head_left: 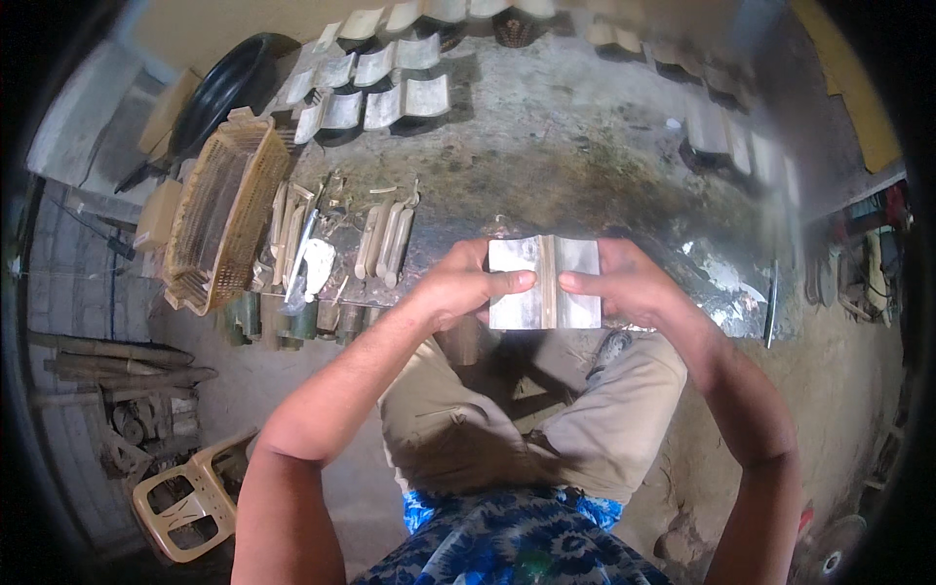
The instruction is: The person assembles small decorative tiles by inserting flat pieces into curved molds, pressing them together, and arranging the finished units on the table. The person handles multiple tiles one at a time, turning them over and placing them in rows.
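In front of me, at the table's near edge, I hold a small whitish-grey rectangular piece (576, 307), shaped like an open book with a tan ridge down its middle. My left hand (462, 283) grips its left side, thumb lying on the face close to the ridge. The right side is held by my right hand (635, 280), its thumb almost meeting the other across the ridge. The fingers behind the piece are mostly hidden. Similar curved whitish pieces (408, 100) stand in rows toward the back of the table.
On the table (575, 117), left of my hands, lie several wooden sticks (384, 241) and a crumpled white scrap (319, 265). Further left are a yellow woven plastic basket (229, 205) and a black basin (229, 93). A beige plastic chair (190, 497) stands on the floor at lower left.
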The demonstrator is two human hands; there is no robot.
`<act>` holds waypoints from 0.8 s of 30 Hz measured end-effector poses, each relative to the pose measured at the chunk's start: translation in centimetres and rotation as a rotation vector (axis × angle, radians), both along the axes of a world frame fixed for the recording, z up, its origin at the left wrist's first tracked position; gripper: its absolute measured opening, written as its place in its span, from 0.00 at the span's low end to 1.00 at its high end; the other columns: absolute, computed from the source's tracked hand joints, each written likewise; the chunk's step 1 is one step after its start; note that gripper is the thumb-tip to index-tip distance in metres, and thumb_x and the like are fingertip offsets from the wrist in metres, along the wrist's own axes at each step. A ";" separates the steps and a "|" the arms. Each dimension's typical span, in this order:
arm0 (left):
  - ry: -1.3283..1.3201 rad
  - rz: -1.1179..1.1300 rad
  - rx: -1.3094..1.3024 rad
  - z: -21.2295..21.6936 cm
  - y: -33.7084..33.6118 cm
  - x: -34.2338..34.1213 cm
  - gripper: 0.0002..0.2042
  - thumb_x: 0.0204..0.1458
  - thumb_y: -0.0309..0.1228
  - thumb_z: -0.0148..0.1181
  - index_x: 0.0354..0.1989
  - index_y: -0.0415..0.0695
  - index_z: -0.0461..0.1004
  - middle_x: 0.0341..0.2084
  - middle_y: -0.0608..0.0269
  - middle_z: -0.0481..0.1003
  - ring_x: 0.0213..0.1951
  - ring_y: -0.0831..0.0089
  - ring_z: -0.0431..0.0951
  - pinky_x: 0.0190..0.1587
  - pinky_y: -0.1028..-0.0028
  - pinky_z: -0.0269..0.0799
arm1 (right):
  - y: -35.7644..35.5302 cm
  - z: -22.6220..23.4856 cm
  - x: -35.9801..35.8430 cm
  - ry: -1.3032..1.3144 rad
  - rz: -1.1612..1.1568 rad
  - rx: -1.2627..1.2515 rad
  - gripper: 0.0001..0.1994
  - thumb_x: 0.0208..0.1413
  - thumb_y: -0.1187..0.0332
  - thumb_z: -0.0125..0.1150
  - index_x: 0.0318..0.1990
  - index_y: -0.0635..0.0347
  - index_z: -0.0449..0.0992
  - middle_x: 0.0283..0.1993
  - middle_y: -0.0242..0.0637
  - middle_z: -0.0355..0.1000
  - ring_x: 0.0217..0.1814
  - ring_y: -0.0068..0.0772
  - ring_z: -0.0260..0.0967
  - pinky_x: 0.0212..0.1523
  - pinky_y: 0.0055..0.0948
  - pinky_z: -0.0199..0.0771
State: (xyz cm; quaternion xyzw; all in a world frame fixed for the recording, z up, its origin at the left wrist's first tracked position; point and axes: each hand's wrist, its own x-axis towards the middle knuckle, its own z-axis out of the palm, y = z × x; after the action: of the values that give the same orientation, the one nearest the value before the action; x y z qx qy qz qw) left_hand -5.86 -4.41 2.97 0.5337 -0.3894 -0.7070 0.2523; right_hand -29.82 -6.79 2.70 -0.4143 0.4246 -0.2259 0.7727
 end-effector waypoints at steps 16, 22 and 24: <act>-0.051 -0.037 -0.028 0.9 0.2 -0.2 0.23 0.53 0.32 0.68 0.56 0.37 0.72 0.41 0.59 0.80 0.38 0.73 0.79 0.36 0.72 0.75 | -0.1 -0.3 -0.3 0.053 0.046 -0.008 0.21 0.55 0.69 0.69 0.55 0.66 0.73 0.46 0.40 0.78 0.45 0.31 0.77 0.44 0.32 0.80; -0.008 -0.005 -0.083 0.5 0.2 -0.3 0.22 0.53 0.32 0.68 0.55 0.36 0.72 0.39 0.57 0.79 0.37 0.72 0.80 0.30 0.71 0.79 | -0.1 -0.3 -0.1 0.036 0.024 -0.013 0.21 0.55 0.69 0.69 0.54 0.67 0.73 0.46 0.41 0.78 0.44 0.30 0.78 0.42 0.30 0.81; -0.039 -0.027 -0.046 0.7 0.3 -0.2 0.23 0.53 0.32 0.68 0.55 0.36 0.71 0.40 0.57 0.79 0.38 0.71 0.81 0.31 0.70 0.80 | 0.1 -0.1 -0.1 0.052 0.027 -0.016 0.21 0.55 0.69 0.69 0.54 0.68 0.73 0.46 0.41 0.78 0.44 0.30 0.78 0.42 0.29 0.81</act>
State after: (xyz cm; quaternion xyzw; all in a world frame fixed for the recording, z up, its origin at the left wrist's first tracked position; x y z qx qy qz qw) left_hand -6.10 -4.07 3.64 0.5363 -0.4175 -0.6906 0.2471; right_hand -29.96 -6.72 2.56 -0.4319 0.4372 -0.2079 0.7610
